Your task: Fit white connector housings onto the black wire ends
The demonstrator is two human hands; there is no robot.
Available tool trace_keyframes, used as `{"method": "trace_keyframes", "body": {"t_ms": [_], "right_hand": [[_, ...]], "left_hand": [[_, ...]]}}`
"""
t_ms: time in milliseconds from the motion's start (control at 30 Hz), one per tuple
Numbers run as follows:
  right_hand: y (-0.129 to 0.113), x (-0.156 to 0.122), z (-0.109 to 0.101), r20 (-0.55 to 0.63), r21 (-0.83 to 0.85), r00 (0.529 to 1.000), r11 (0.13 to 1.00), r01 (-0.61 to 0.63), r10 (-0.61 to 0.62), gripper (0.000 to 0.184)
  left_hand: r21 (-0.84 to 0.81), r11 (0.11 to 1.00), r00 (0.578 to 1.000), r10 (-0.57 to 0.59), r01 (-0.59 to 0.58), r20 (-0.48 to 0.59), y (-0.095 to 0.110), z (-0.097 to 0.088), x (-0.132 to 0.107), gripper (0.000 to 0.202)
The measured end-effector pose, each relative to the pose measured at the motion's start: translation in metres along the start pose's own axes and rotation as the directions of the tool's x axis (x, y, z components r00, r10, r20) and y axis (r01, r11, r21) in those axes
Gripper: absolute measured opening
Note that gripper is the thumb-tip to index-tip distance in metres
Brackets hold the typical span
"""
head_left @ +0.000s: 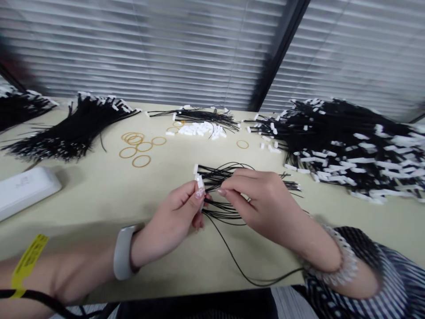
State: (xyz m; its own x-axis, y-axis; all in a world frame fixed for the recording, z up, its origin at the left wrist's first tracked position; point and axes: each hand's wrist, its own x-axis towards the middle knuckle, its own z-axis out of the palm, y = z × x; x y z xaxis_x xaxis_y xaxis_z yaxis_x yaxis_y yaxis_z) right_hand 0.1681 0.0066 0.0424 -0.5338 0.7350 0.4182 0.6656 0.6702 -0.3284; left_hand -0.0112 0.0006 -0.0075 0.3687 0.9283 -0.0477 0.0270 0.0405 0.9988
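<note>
My left hand pinches a small white plastic connector between thumb and fingers, at the end of a bunch of thin black wires. My right hand sits just to its right, with its fingertips closed on the wires. Other white connectors show at the bunch's far right end. One long black wire droops in a loop towards the table's near edge. A white band circles my left wrist, and a yellow tag lies on that forearm.
A large heap of black wires with white connectors covers the right of the pale table. Another bundle lies left. Loose white connectors and rubber bands lie beyond my hands. A white rectangular object sits left.
</note>
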Motion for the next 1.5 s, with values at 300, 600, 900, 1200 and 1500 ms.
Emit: {"method": "trace_keyframes", "body": {"t_ms": [300, 600, 900, 1200, 1500], "right_hand": [[-0.005, -0.005, 0.003, -0.045, -0.058, 0.995, 0.995, 0.087, -0.089, 0.021], [0.013, -0.015, -0.026, 0.262, 0.172, 0.927, 0.958, 0.228, -0.268, 0.025], [0.042, 0.008, -0.047, -0.329, 0.892, 0.847, 0.432, 0.133, 0.418, 0.010], [0.004, 0.017, -0.026, -0.128, 0.232, 0.985, 0.969, -0.081, 0.113, 0.006], [0.011, 0.004, -0.004, 0.053, 0.094, 0.998, 0.995, -0.043, 0.038, 0.014]], "left_hand": [[-0.057, 0.998, 0.999, 0.018, -0.020, -0.045, 0.006, 0.003, 0.002, 0.025], [-0.274, 0.962, 0.978, -0.073, 0.017, -0.194, 0.001, 0.002, 0.009, 0.028], [-0.271, 0.963, 0.977, -0.058, 0.000, -0.207, 0.000, 0.001, 0.008, 0.025], [-0.132, 0.991, 0.984, 0.011, -0.035, -0.180, -0.005, 0.000, 0.006, 0.027], [0.133, 0.990, 0.994, -0.035, 0.049, -0.105, 0.007, 0.001, 0.004, 0.029]]}}
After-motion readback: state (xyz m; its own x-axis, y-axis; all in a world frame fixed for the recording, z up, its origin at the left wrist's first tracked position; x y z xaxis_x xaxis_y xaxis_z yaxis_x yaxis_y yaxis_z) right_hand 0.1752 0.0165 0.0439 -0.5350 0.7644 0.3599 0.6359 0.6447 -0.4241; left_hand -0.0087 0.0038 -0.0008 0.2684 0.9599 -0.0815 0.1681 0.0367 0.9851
